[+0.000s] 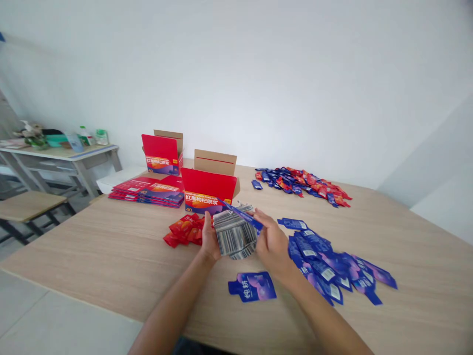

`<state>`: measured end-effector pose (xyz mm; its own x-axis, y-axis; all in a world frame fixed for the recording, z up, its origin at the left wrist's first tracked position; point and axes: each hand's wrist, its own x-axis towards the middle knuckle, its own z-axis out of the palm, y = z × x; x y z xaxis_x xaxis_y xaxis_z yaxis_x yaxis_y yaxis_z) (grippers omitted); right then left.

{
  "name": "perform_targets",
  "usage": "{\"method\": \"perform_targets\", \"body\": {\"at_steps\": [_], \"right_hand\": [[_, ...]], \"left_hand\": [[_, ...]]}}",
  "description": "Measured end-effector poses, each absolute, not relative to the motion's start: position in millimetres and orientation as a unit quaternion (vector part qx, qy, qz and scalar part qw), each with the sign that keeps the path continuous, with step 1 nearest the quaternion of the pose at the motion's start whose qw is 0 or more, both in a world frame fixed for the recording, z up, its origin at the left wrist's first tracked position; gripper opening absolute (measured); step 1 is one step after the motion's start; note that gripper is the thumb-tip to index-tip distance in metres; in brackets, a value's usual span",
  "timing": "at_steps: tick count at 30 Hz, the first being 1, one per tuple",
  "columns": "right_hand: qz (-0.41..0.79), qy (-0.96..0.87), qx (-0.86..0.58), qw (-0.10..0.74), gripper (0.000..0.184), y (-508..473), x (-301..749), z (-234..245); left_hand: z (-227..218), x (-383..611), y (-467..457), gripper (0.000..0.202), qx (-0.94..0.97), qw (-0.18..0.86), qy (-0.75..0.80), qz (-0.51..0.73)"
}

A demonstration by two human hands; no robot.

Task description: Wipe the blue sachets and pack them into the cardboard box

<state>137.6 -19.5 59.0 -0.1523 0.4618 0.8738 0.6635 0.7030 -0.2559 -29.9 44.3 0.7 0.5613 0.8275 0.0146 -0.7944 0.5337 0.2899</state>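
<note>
Boxes, two, stood open at far left beside one carton stack. The worktop carried three sachet piles: red pile left, blue pile right, mixed pile far right; one loose sachet lay near. Left grip clasped a striped bundle, partly blocking the red pile; right grip pinched one blue sachet.

A side desk holds a bottle — a stool nearby.
</note>
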Motion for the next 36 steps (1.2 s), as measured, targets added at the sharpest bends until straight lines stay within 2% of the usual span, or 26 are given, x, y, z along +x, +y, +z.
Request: {"method": "perform_targets", "body": {"at_steps": [2,5,9,11,14,19,24,30,36], "right_hand": [[-0.171,-0.787,-0.327,0.494,0.049,3.9,127.0,50.2],[-0.244,-0.824,-0.285,0.425,0.048,23.1,120.5,34.7],[-0.206,-0.890,-0.274,0.300,0.035,18.3,118.4,23.5],[-0.157,-0.903,-0.301,0.263,0.039,10.7,115.6,22.6],[-0.109,-0.886,-0.367,0.260,0.060,2.5,108.9,23.4],[-0.083,-0.840,-0.467,0.263,0.062,1.1,102.8,23.8],[-0.083,-0.845,-0.468,0.243,0.075,6.3,102.1,15.6],[-0.079,-0.868,-0.438,0.220,0.068,13.1,105.8,6.0],[-0.033,-0.904,-0.384,0.186,0.061,4.6,111.9,26.5]], "left_hand": [[2.9,-27.4,40.8,0.085,0.139,0.870,0.046,0.470],[1.9,-27.8,39.8,0.080,0.145,0.864,0.041,0.480],[-2.6,-30.9,41.1,0.073,0.139,0.863,0.069,0.482],[-2.9,-29.6,40.7,0.072,0.130,0.860,0.084,0.486],[-1.6,-23.9,38.1,0.074,0.110,0.856,0.100,0.495],[-2.0,-17.1,31.2,0.075,0.138,0.870,0.118,0.458],[-4.1,-18.5,28.7,0.076,0.160,0.865,0.116,0.462],[-1.9,-18.5,29.5,0.088,0.132,0.857,0.115,0.486],[7.9,-27.7,33.1,0.100,0.109,0.831,0.113,0.533]]}}
